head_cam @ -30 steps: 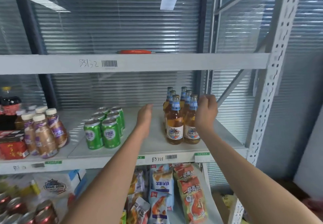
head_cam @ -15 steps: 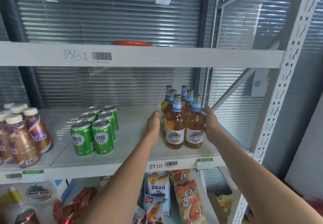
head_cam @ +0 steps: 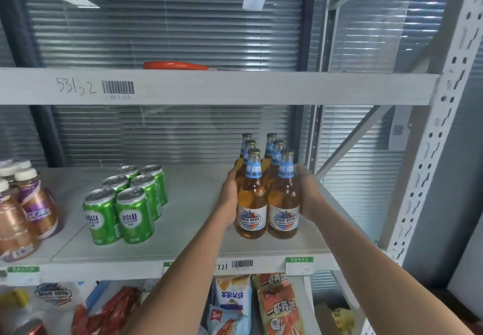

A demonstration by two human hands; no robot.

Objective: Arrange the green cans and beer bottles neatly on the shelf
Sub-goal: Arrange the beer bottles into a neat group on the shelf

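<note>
- Landmark: middle shelf (head_cam: pixel 183 259), front lip carrying the barcode.
- Left hand (head_cam: pixel 230 193) flat against the left flank of the beer bottles (head_cam: pixel 266 193), fingers straight, gripping nothing.
- Right hand (head_cam: pixel 309 193) pressed to the right flank, fingers look mostly straight; curl round the glass can't be confirmed.
- Bottles: 6, in 2 columns of 3, near the lip at its right end. Looks squared already; likely a final squeeze.
- Green cans (head_cam: pixel 128 204): 6, 2x3 block, left of the bottles, slightly angled to the lip. May need straightening.
</note>
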